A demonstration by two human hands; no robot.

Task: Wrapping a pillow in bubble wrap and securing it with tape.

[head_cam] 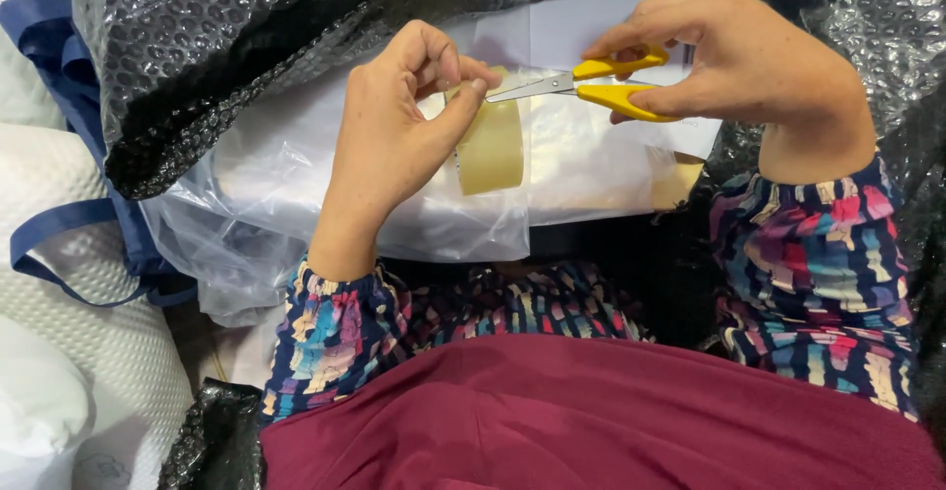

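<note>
My left hand [399, 116] pinches the end of a strip of clear brownish packing tape [490, 140] between thumb and fingers, the strip curling down below the fingers. My right hand [739, 57] grips yellow-handled scissors [591, 84], whose metal blades point left and meet the tape at my left fingertips. Both hands hover over a parcel wrapped in clear plastic [296, 185] with a white paper label [581, 27] under it.
Black bubble wrap [217, 47] drapes over the parcel at the top and right. A blue fabric bag with straps [69, 224] and white padded material [59, 303] lie at the left. My maroon garment [591, 421] fills the bottom.
</note>
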